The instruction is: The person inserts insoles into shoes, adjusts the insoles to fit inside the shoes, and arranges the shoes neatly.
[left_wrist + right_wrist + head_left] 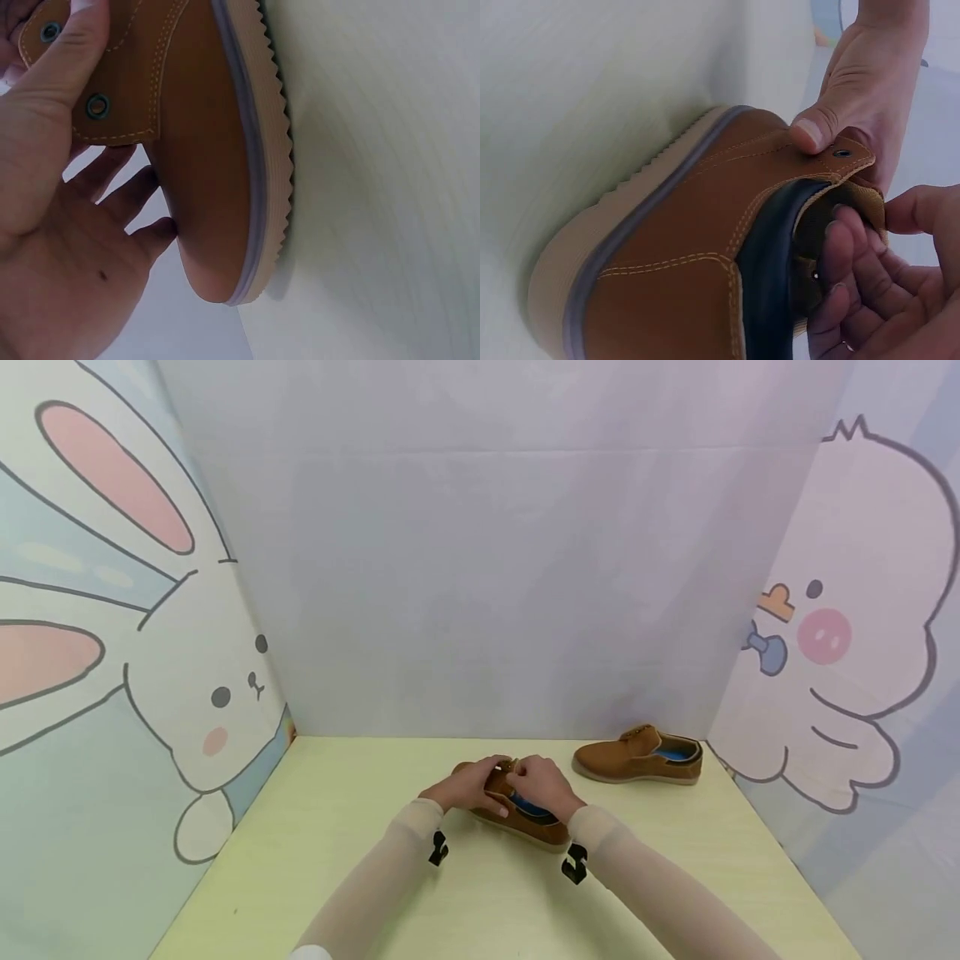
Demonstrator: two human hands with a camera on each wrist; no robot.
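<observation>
Counting from my end: 2 brown shoes, 2 hands, 1 table. The near shoe (525,814) sits low in the middle of the head view on the pale yellow-green table (337,827), toe pointing toward the upper left of the frame, with both hands bunched over its lace area. The second shoe (639,756) lies well apart from it, to the right of centre, close to the back wall, sole down and untouched.

The left hand (467,787) is pinching the near shoe's eyelet flap (844,154): on the right wrist view the thumb presses down on top of the flap just beside 1 metal eyelet, at the upper right of that frame. The left wrist view shows 2 eyelets on that flap at the upper left, with the other fingers spread loosely behind the toe.

The right hand (543,785) has its fingers (847,247) curled into the shoe opening, against the tongue and dark collar at the right of the frame. I can't tell whether it's actually squeezing the tongue or just resting on it.

Around all this there's a rabbit cartoon panel (112,635) on the left and a chick cartoon panel (847,627) on the right. The hands themselves hide most of the near shoe's top from the head camera.
</observation>
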